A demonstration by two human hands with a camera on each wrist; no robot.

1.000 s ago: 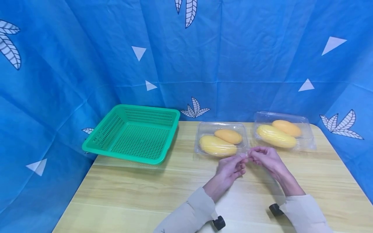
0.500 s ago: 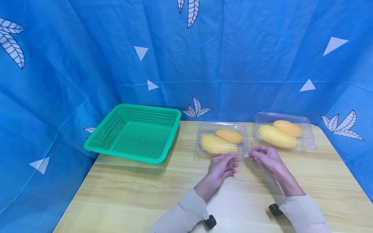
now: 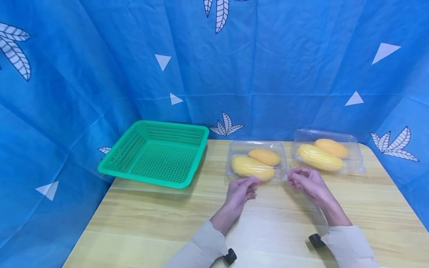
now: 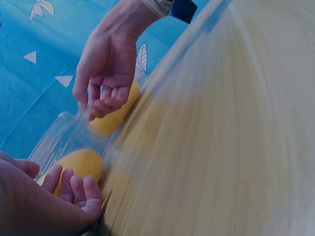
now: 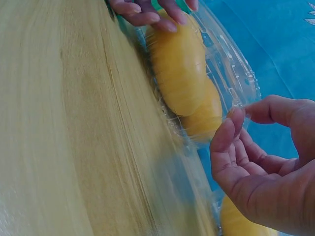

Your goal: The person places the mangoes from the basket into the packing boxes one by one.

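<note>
A clear plastic clamshell box stands toward the back of the table, with a yellow mango and an orange mango inside. At its front right corner, my right hand pinches the plastic rim between thumb and index finger, best seen in the right wrist view. My left hand is at the box's front edge, fingers loosely bent, fingertips right at the rim before the yellow mango. In the left wrist view that hand holds nothing between its fingers.
A second clear box with a yellow mango and an orange mango is at the back right. A green perforated basket sits at the back left of the wooden table. Blue cloth hangs behind.
My left hand has moved left along the front edge of the near box, away from the right hand at the corner. The right hand has kept its pinch there.
</note>
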